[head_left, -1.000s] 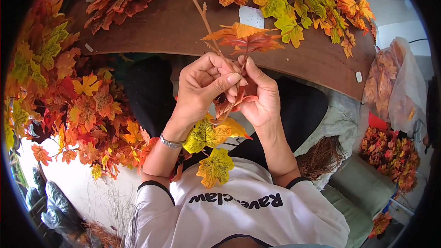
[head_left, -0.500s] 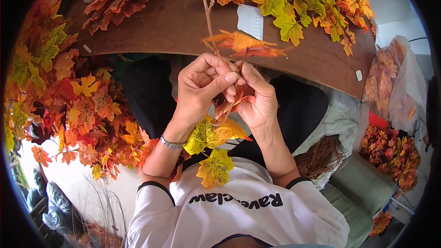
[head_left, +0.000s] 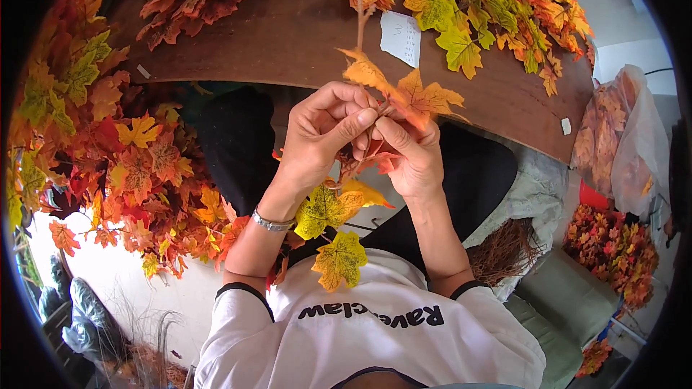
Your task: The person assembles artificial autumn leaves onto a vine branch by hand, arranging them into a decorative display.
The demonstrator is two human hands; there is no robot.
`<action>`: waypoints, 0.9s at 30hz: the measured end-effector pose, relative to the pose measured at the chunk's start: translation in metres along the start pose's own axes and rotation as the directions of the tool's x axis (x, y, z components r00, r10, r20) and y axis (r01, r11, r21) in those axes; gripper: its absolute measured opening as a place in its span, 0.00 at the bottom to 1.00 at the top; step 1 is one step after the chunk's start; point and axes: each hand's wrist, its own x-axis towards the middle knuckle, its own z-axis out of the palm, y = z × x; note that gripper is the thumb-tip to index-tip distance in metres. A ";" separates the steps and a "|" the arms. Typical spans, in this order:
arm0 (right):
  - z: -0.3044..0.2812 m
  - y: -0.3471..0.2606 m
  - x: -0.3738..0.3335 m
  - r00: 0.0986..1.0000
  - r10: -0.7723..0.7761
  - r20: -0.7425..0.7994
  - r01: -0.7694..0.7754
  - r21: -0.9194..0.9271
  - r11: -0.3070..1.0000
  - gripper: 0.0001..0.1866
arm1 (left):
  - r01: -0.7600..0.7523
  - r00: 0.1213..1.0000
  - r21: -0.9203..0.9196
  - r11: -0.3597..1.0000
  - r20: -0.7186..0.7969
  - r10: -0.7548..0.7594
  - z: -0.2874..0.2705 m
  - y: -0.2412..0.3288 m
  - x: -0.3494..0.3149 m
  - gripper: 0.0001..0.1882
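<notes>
Close together above my lap, both hands work on one artificial maple branch with a thin brown stem [head_left: 360, 25]. My left hand [head_left: 328, 130] is closed, thumb and fingers pinching the stem. My right hand [head_left: 411, 155] is closed too, its thumb and forefinger pressed at the same joint. Orange maple leaves [head_left: 425, 97] stick up just beyond my fingertips, partly over the right hand. Yellow-green leaves [head_left: 339, 259] hang from the branch's lower end, over my shirt. The exact joint between my fingers is hidden.
A brown table [head_left: 288, 50] curves across the far side. On it lie stacked rust-red leaves [head_left: 202, 0], green leaves [head_left: 454, 21] and a white paper slip [head_left: 400, 37]. Leafy branches [head_left: 137, 166] crowd the left. A plastic bag [head_left: 638, 137] and brown stems [head_left: 504, 248] are at right.
The orange leaves have turned and dropped closer to my right hand. The upper stem has swung right and stands more upright. Both hands keep their pinch, shifted slightly right.
</notes>
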 end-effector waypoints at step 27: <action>0.000 -0.017 0.015 0.978 0.204 0.051 -0.188 -0.220 0.957 0.12 | -0.120 0.962 -0.194 0.974 0.218 0.162 -0.028 0.026 0.001 0.04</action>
